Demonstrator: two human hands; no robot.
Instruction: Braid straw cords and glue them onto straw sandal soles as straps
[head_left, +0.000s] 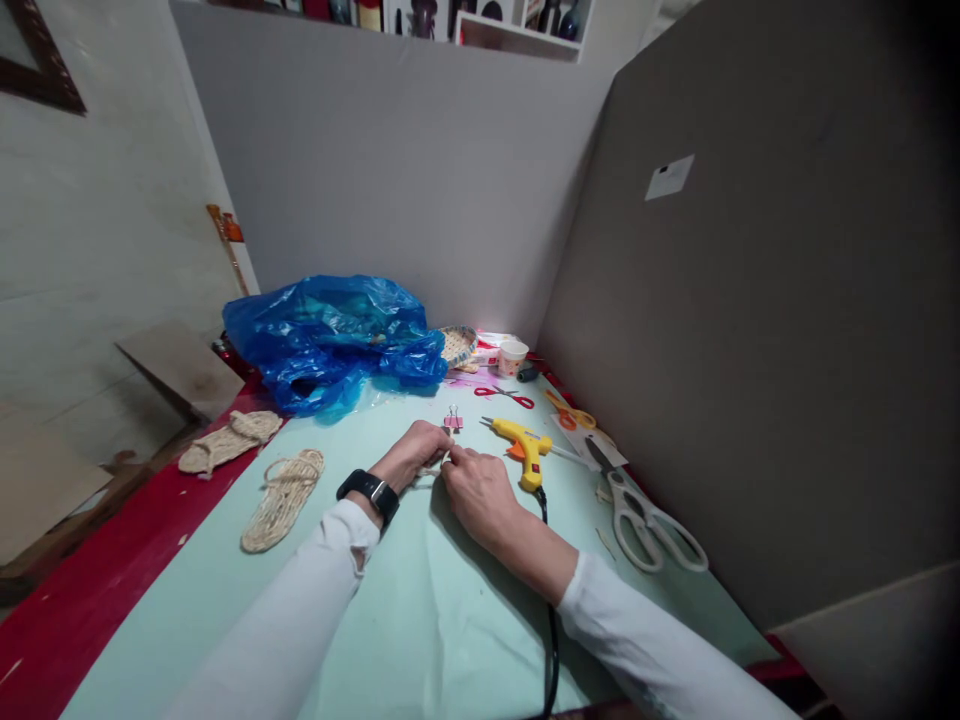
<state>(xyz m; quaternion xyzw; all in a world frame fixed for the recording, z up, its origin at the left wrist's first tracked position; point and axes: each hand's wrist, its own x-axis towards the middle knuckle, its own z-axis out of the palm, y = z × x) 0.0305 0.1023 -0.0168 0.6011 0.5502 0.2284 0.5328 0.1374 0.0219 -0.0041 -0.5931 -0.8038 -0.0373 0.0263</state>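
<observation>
My left hand (414, 450), below a black wristwatch, has its fingers pinched together at the middle of the table. Right beside it my right hand (484, 492) is closed too, and the fingertips of both almost meet. Between them run thin, pale cord strands (427, 472), a loose end showing under my left hand; the fingers hide most of the rest. Just beyond the fingertips a pink binder clip (453, 421) sits at the far end of the strands. To the right lies a yellow glue gun (531, 455), its nozzle pointing left.
Two woven straw slippers (283, 500) lie left. A blue plastic bag (337, 335) fills the back left, next to a woven basket (458, 345) and paper cup (513, 357). Red scissors (506, 397), orange scissors (570, 412) and large white-handled scissors (637, 515) lie right. Grey panels (405, 170) stand behind.
</observation>
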